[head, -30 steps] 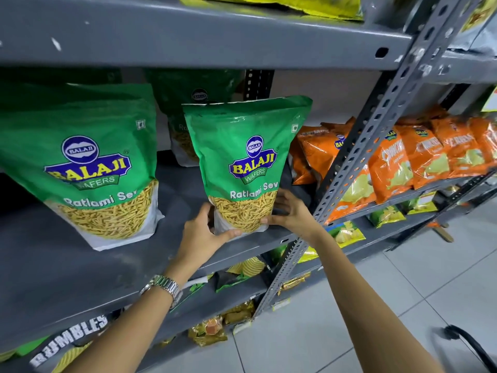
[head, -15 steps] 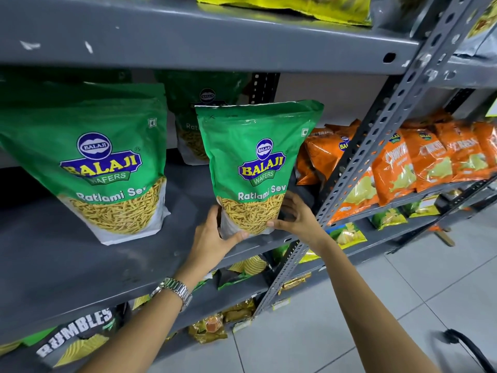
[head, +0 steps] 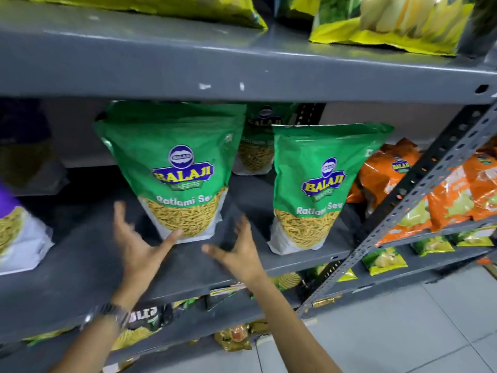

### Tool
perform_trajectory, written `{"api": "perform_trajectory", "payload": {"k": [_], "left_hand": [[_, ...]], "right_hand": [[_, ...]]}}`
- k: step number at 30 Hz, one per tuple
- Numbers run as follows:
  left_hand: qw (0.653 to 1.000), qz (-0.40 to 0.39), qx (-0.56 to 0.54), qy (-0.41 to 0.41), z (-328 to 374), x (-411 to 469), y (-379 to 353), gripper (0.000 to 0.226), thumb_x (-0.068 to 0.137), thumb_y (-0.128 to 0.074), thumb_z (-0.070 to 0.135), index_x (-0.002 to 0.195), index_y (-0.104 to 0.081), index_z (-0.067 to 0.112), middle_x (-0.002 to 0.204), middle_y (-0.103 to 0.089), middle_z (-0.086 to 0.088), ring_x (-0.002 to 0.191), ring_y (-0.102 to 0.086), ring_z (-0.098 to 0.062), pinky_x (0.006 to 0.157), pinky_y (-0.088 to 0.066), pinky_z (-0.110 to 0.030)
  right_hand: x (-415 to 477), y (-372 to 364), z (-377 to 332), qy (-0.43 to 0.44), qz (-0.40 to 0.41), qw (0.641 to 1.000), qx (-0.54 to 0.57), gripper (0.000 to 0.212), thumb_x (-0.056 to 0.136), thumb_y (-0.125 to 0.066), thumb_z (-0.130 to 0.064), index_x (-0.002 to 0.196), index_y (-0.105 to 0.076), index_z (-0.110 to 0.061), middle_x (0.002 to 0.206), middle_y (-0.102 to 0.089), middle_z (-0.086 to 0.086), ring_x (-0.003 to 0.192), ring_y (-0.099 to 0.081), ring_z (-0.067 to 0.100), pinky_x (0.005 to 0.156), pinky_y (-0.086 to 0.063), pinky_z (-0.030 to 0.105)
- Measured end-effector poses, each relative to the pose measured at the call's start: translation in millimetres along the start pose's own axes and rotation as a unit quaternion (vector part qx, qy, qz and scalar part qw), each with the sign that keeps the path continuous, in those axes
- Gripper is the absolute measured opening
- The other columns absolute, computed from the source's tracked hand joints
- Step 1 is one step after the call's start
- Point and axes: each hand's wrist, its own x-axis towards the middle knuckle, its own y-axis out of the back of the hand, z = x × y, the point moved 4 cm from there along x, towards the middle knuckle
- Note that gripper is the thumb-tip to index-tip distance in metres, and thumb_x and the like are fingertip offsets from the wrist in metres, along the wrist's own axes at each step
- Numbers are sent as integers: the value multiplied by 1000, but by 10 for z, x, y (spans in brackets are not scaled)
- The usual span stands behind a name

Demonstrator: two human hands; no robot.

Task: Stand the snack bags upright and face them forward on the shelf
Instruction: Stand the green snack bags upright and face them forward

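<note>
Both hands, left hand [head: 139, 251] and right hand [head: 239, 254], are empty; grip the green bag [head: 174, 170] low on both sides.

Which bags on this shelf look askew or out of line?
Mostly tidy. Both front Ratlami Sev bags stand upright, label forward. The orange bags right of them lean and overlap, crumpled. Both hands are open, off the bags.
</note>
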Motion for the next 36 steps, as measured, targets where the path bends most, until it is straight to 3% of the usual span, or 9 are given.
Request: {"api": "perform_trajectory", "payload": {"k": [4,6,9,12,18,22,25,28,36], "left_hand": [[978,-198,53,46,-54,303,-46,108,51,-84,53,137,-28,21,135,-49,4,125,-50,-20,101,-42,-37],[978,-182,95,32,-71,337,-16,89,59,-86,35,131,-36,19,123,-57,5,115,-57,-23,90,-45,-33],[982,-169,77,29,-76,256,56,83,58,-87,32,127,-40,21,120,-61,3,111,-60,-22,88,-49,-34],[981,-184,60,30,-54,87,121,83,50,-84,48,119,-40,34,116,-62,7,106,-62,-17,88,-50,-34],[981,-182,70,22,-2,-164,177,76,44,-78,60,108,-42,38,98,-62,21,87,-60,2,69,-46,-9],[981,-177,72,14,15,-236,198,72,45,-78,61,104,-43,39,95,-60,28,82,-59,12,64,-46,-3],[982,-178,59,16,-3,-267,201,69,48,-80,58,103,-43,42,96,-65,22,85,-63,12,67,-48,-4],[982,-180,57,17,-8,-280,217,71,47,-80,61,105,-43,45,99,-65,23,87,-65,7,72,-52,-12],[980,-187,66,2,0,-339,217,69,47,-77,63,105,-41,53,104,-59,31,92,-60,13,74,-47,-4]], "right_hand": [[515,9,-137,30,-3,996,84,98,68,-81,-2,145,-22,-12,148,-37,2,138,-34,18,111,-38,37],[601,24,-181,59,-23,995,78,67,68,-80,3,121,-46,-19,124,-59,1,120,-53,23,97,-50,30],[519,46,-192,64,-27,995,72,56,67,-81,1,105,-52,-28,109,-63,-3,111,-58,24,91,-53,30],[340,64,-160,65,-23,995,67,55,67,-82,-5,105,-53,-32,111,-64,-3,112,-59,23,97,-50,38],[80,111,-115,59,-11,996,60,52,66,-83,-5,103,-58,-31,108,-67,-6,106,-62,17,98,-51,44],[-6,143,-136,56,-6,997,48,53,66,-83,-2,103,-58,-31,106,-68,-8,103,-65,12,92,-54,35],[-45,148,-173,55,-5,998,35,54,66,-82,0,102,-56,-31,103,-68,-11,94,-68,1,81,-56,20],[-68,147,-132,56,0,998,40,54,66,-82,-1,106,-56,-26,106,-69,-5,99,-67,12,85,-57,27],[-162,146,-29,56,13,997,42,63,68,-83,-8,122,-52,-12,119,-67,6,108,-65,16,92,-55,30]]}}
